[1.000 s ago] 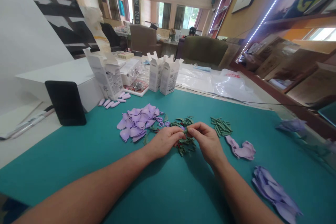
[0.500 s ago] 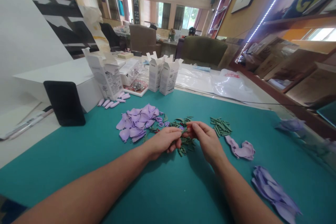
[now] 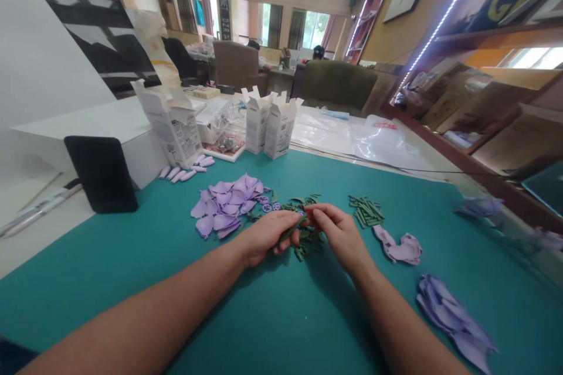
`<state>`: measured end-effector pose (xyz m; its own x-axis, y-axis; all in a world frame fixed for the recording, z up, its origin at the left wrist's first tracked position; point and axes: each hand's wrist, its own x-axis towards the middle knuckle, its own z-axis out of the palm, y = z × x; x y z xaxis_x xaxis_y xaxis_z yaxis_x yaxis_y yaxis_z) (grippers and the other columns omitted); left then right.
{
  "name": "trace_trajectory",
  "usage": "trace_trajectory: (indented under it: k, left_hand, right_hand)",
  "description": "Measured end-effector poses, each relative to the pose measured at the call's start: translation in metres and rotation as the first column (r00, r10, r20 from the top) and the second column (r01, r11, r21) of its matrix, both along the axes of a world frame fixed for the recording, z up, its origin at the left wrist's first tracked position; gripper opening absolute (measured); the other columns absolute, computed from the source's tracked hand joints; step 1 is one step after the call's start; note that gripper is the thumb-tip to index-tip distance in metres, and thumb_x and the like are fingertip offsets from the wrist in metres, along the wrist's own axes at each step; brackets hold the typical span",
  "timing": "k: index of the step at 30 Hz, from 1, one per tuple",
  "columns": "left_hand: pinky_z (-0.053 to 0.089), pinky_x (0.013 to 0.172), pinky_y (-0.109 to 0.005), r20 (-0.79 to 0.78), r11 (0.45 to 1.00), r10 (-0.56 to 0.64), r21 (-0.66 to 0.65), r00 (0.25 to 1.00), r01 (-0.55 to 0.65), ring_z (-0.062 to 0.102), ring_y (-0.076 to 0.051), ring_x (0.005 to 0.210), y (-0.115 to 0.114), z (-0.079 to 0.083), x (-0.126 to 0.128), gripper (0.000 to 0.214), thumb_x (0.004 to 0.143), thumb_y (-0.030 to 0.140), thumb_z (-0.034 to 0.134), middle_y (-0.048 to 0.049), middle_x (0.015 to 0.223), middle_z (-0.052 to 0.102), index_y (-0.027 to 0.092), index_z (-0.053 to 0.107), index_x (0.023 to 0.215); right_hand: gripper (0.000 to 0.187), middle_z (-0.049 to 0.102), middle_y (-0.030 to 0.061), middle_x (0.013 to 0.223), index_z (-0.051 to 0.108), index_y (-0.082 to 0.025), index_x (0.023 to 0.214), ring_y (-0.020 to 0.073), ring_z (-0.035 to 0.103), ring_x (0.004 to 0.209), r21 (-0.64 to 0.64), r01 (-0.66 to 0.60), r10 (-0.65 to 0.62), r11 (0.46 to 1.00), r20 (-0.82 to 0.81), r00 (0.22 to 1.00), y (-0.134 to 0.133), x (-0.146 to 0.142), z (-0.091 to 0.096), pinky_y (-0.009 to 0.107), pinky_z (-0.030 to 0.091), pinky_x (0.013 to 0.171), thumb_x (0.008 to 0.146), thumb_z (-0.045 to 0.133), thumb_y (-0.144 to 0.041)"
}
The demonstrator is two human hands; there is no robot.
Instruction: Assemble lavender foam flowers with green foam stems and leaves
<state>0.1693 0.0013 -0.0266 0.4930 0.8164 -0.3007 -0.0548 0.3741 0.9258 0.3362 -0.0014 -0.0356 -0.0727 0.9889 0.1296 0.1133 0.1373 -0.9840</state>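
Note:
Both my hands meet over a small heap of dark green plastic pieces (image 3: 308,238) in the middle of the teal mat (image 3: 272,316). My left hand (image 3: 266,234) is closed round a thin green stem piece (image 3: 291,228). My right hand (image 3: 338,233) pinches the other end of that piece with thumb and forefinger. A pile of lilac petals (image 3: 224,208) lies just left of my left hand, with small purple wheel-shaped parts (image 3: 269,205) beside it. A bundle of short green sticks (image 3: 365,210) lies to the right of my right hand.
More lilac petal shapes (image 3: 402,246) and a second petal heap (image 3: 453,319) lie at the right. Open white cartons (image 3: 275,126) and another carton (image 3: 171,123) stand at the mat's far edge. A black tablet-like slab (image 3: 102,173) leans at the left. Clear plastic bags (image 3: 360,140) lie behind.
My hands have drawn slightly nearer to me and lower over the green heap, still pinching the green piece between them. The view has shifted a little.

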Motion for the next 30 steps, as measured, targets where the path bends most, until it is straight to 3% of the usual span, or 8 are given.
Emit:
trace_trajectory:
  k: [4,7,9,11,14,19,24,30]
  left_hand:
    - [0.019,0.036,-0.015,0.005,1.000,-0.003,0.017,1.000,0.003,0.033,-0.003,0.040,0.001,0.001,-0.001,0.029,0.082,0.042,0.055,0.0054,0.059,0.051,0.015,0.057,0.091]
    - [0.019,0.037,-0.016,0.000,1.000,-0.001,0.014,1.000,0.001,0.033,-0.003,0.040,0.002,0.000,-0.002,0.029,0.082,0.041,0.055,0.0049,0.060,0.051,0.014,0.059,0.093]
    - [0.019,0.037,-0.016,-0.002,1.000,-0.003,0.014,1.000,0.003,0.033,-0.003,0.040,0.003,-0.001,-0.003,0.030,0.082,0.040,0.055,0.0048,0.060,0.052,0.014,0.060,0.096]
    - [0.020,0.037,-0.016,-0.003,1.000,-0.007,0.014,1.000,0.008,0.033,-0.003,0.040,0.003,-0.002,-0.003,0.032,0.081,0.040,0.057,0.0048,0.060,0.052,0.014,0.061,0.098]
    - [0.020,0.038,-0.017,-0.006,1.000,-0.010,0.010,1.000,0.010,0.033,-0.003,0.040,0.004,-0.003,-0.003,0.035,0.079,0.041,0.058,0.0047,0.060,0.052,0.013,0.062,0.100]
    - [0.021,0.038,-0.017,-0.005,1.000,0.001,-0.006,1.000,-0.001,0.034,-0.003,0.041,0.004,-0.002,-0.003,0.035,0.077,0.038,0.058,0.0043,0.061,0.053,0.013,0.062,0.102]
    - [0.024,0.038,-0.017,-0.004,1.000,-0.003,-0.028,1.000,0.003,0.036,-0.004,0.041,0.003,-0.001,-0.002,0.033,0.080,0.028,0.053,0.0037,0.060,0.056,0.013,0.060,0.108]
    - [0.028,0.039,-0.017,0.011,0.999,0.012,-0.050,1.000,-0.011,0.039,-0.005,0.041,0.002,0.001,-0.001,0.031,0.081,0.021,0.050,0.0035,0.060,0.056,0.013,0.057,0.110]
  right_hand:
    - [0.027,0.071,0.0038,0.079,0.070,-0.019,0.090,0.0190,0.063,0.074,0.092,0.005,-0.022,0.996,0.184,0.983,0.005,0.009,-0.003,0.030,0.047,0.068,0.084,0.054,-0.040]
    - [0.026,0.071,0.0041,0.083,0.069,-0.020,0.095,0.0198,0.062,0.076,0.191,0.091,-0.163,0.977,0.407,0.899,0.013,0.026,-0.008,0.033,0.047,0.073,0.085,0.050,-0.033]
    - [0.027,0.071,0.0058,0.092,0.068,-0.021,0.099,0.0219,0.063,0.084,0.276,0.155,-0.296,0.949,0.597,0.746,0.019,0.042,-0.011,0.035,0.046,0.078,0.084,0.047,-0.027]
    - [0.031,0.071,0.0092,0.099,0.067,-0.019,0.105,0.0244,0.062,0.089,0.322,0.213,-0.386,0.923,0.747,0.542,0.025,0.059,-0.014,0.036,0.045,0.079,0.085,0.043,-0.021]
    - [0.034,0.069,0.0129,0.105,0.063,-0.017,0.112,0.0275,0.061,0.092,0.326,0.247,-0.391,0.913,0.872,0.295,0.030,0.079,-0.016,0.036,0.043,0.076,0.087,0.040,-0.016]
    - [0.035,0.068,0.0139,0.106,0.061,-0.017,0.116,0.0290,0.060,0.092,0.283,0.258,-0.309,0.924,0.949,0.066,0.031,0.090,-0.019,0.035,0.041,0.072,0.086,0.043,-0.014]
    - [0.034,0.067,0.0128,0.110,0.061,-0.016,0.116,0.0303,0.059,0.096,0.242,0.238,-0.250,0.941,0.968,0.003,0.031,0.088,-0.021,0.035,0.041,0.073,0.084,0.046,-0.015]
    - [0.037,0.069,0.0122,0.104,0.063,-0.016,0.114,0.0282,0.061,0.096,0.206,0.203,-0.221,0.957,0.974,0.053,0.033,0.087,-0.024,0.034,0.042,0.076,0.082,0.047,-0.012]
